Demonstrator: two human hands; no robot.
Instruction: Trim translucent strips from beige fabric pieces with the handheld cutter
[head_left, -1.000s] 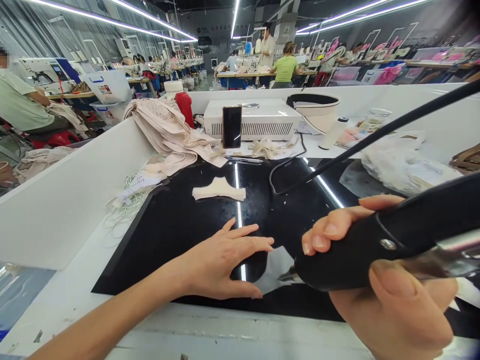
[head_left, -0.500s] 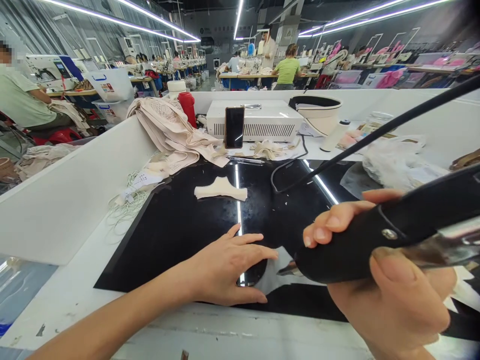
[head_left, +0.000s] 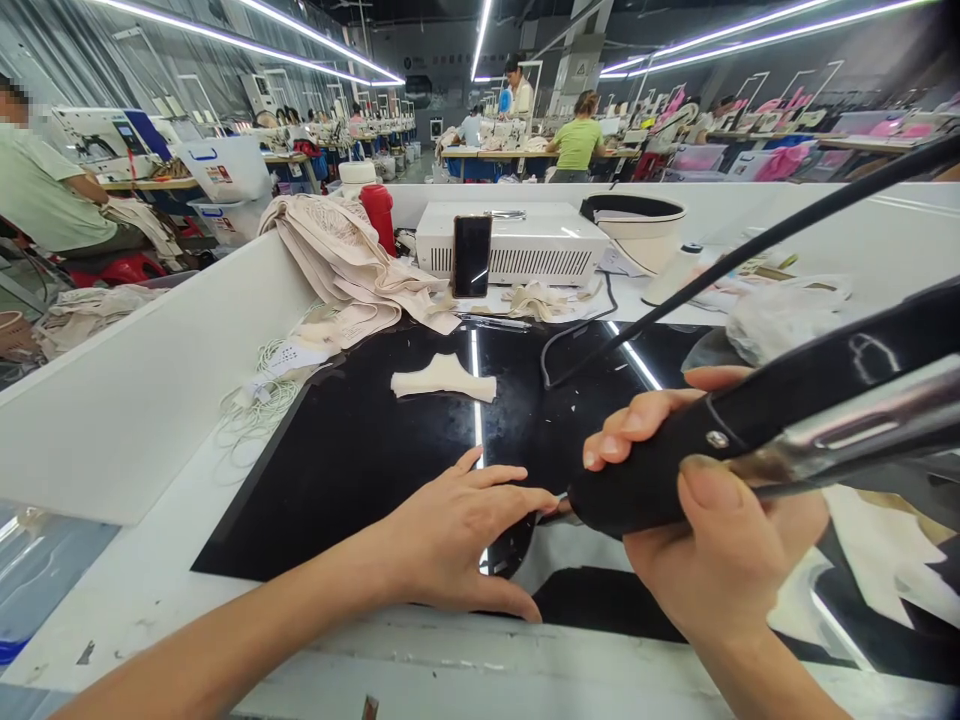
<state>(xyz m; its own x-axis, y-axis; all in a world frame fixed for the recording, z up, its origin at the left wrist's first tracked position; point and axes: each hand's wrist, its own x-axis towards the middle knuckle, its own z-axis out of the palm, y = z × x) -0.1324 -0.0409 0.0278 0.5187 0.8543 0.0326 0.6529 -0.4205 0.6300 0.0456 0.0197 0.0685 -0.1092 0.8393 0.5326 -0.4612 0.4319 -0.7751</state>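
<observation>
Sewing workshop; white table (head_left: pixel 154 595), black mat (head_left: pixel 337 480). Right hand (head_left: pixel 709 545): grip closed round tool (head_left: pixel 787 400), tip (head_left: pixel 556 513) beside left forefinger (head_left: pixel 532 500). Left hand (head_left: pixel 454 535): grip splayed, clasping nothing. Pale sheet (head_left: pixel 589 550): beneath tool. Apparent step: working sheet; next needs fingers clear.

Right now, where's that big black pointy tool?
In the head view, the black tool is on the right, held in the right hand, with its tip close to the left hand, by the index fingertip.
</observation>
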